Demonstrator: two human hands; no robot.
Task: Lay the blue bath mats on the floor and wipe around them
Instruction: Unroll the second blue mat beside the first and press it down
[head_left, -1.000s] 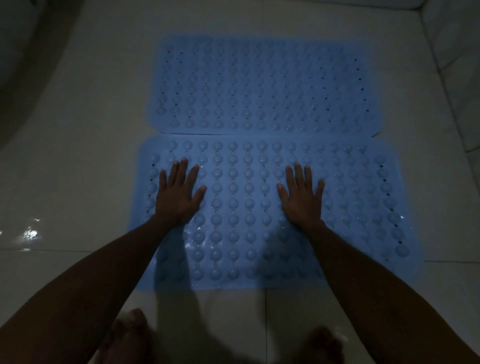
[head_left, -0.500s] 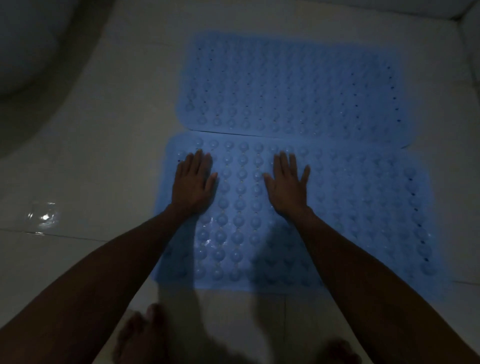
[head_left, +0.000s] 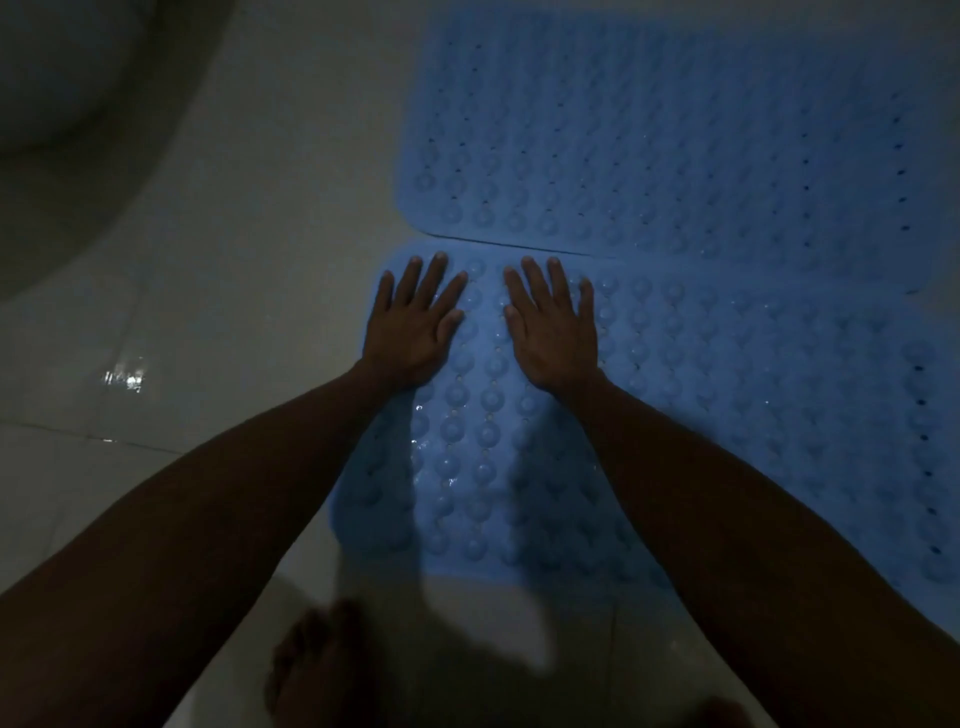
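Head view shows the left hand (head_left: 413, 325) and right hand (head_left: 553, 332), fingers flat and spread, pressing the near blue mat (head_left: 727, 415) at its ten-o'clock corner, the far mat (head_left: 675, 145) at twelve; both look floppy, wet-slick, best gripped by edges.

Two mats are lying flat on the floor (head_left: 234, 312). The far mat (head_left: 675, 145) is lying behind the near mat (head_left: 753, 415), edges touching. The left hand (head_left: 410, 327) and right hand (head_left: 556, 332) are resting side by side on the near mat's far left corner. A foot (head_left: 317, 670) is standing in front of it.
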